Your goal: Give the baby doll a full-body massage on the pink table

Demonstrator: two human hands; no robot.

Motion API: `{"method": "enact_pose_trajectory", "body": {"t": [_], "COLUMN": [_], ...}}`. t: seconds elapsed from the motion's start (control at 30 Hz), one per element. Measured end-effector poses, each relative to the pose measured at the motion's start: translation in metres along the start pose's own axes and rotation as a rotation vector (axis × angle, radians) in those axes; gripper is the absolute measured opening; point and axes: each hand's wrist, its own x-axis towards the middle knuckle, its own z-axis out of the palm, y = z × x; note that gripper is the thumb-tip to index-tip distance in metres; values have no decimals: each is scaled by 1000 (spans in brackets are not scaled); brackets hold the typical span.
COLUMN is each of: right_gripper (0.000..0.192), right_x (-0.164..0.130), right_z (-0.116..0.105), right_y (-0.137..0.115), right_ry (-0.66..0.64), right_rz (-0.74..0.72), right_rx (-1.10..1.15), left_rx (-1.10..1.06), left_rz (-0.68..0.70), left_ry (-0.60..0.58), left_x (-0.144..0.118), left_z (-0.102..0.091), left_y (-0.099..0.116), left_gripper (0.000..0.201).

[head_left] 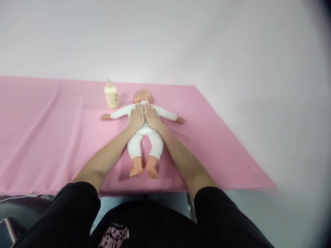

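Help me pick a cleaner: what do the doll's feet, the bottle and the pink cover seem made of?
Doll's feet: probably vinyl or plastic; smooth, slight sheen.
Bottle: likely plastic; glossy highlights.
Pink cover: probably fabric; matte, with soft folds.

Fingers (138, 108) of both hands (136, 120) (153, 120) rest on an apparently prone doll (146, 130).
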Motion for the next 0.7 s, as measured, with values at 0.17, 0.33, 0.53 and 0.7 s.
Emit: {"method": "enact_pose_trajectory", "body": {"t": [0.17, 0.33, 0.53, 0.7], "right_gripper": [73, 82, 81, 73], "right_x": [-1, -9, -29, -18], "right_z": [-3, 0, 13, 1], "right_y": [15, -2, -52, -37], "right_ry": [-21, -41, -91, -156], "right_rz": [98, 308, 284, -47], "right_rx": [49, 47, -92, -56], "left_rx": [-55, -130, -194, -225], "left_rz": [-31, -50, -55, -97], "left_ry": [17, 76, 111, 79], "left_x": [2, 1, 0, 4], "left_z": [-1, -1, 3, 4], "left_y": [0, -6, -14, -15], "left_gripper": [60, 59, 59, 59]}}
